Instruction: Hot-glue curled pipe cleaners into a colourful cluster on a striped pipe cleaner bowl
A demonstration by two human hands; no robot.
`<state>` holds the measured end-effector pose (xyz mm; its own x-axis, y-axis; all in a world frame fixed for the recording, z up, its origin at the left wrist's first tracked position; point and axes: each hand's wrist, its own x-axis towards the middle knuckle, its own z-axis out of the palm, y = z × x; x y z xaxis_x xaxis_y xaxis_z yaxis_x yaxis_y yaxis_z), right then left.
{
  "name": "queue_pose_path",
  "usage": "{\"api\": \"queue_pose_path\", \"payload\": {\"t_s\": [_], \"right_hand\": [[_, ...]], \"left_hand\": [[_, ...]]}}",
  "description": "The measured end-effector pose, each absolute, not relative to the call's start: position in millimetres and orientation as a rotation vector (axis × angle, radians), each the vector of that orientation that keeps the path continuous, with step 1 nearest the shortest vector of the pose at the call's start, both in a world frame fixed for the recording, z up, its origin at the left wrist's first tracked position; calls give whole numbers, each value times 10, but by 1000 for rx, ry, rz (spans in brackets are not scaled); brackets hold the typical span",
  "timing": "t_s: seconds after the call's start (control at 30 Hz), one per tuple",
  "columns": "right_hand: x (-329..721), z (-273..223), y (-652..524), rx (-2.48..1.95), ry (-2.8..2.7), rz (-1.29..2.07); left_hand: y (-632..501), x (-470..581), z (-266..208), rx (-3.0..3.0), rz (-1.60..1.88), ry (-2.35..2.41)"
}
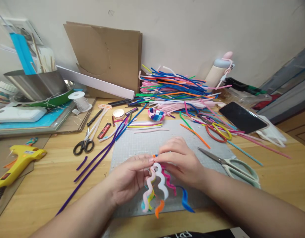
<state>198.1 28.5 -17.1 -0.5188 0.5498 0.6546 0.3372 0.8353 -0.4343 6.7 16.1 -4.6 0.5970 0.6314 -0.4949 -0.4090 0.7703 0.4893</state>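
Over the grey cutting mat [125, 198], my left hand [130, 175] and my right hand [182, 162] meet at the top of a bundle of wavy pipe cleaners [162, 181]. Both thumbs and forefingers pinch its gathered end, where bits of orange and blue show. Pink, white, magenta, yellow, orange and blue strands dangle below the fingers, bent into waves. The other fingers of both hands are curled, and part of the bundle is hidden behind them. Right of my right hand lie scissors with pale green handles [231, 165], blades toward the mat.
A heap of pipe cleaners [177, 89] lies at the back, beside a cardboard sheet [110, 59]. Black-handled scissors [84, 145] and a yellow glue gun [20, 162] lie left. Long purple pipe cleaners [93, 165] cross the table. A phone [243, 115] and bottle [216, 72] are at right.
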Motion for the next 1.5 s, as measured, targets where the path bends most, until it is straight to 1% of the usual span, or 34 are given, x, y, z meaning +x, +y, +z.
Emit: {"api": "queue_pose_path", "payload": {"t_s": [0.07,0.13,0.33,0.4,0.53,0.6,0.7,0.83,1.03,1.17,1.5], "right_hand": [[1979,-183,306,-642,-2154,375],[1967,-202,326,-658,-2104,527],[1871,-308,345,-1056,-1602,1232],[1845,-343,352,-1100,-1470,1412],[1818,-421,385,-1116,-1350,1548],[1812,-459,401,-1158,-1385,1542],[1807,-491,413,-1214,-1486,1484],[1804,-491,409,-1290,-1724,1257],[1789,-502,426,-1298,-1951,922],[1779,-532,449,-1290,-2008,860],[1777,-550,423,-1309,-2060,784]], "left_hand": [[165,62,-46,353,616,768],[174,50,-50,406,628,829],[250,14,-117,787,755,918],[289,11,-164,963,745,998],[361,11,-267,1453,763,1298],[387,5,-309,1640,756,1376],[418,-11,-364,1735,723,1334],[449,-23,-404,1868,697,1334],[452,6,-384,2102,543,1512],[443,17,-378,2121,494,1534],[430,27,-386,2077,551,1550]]}}
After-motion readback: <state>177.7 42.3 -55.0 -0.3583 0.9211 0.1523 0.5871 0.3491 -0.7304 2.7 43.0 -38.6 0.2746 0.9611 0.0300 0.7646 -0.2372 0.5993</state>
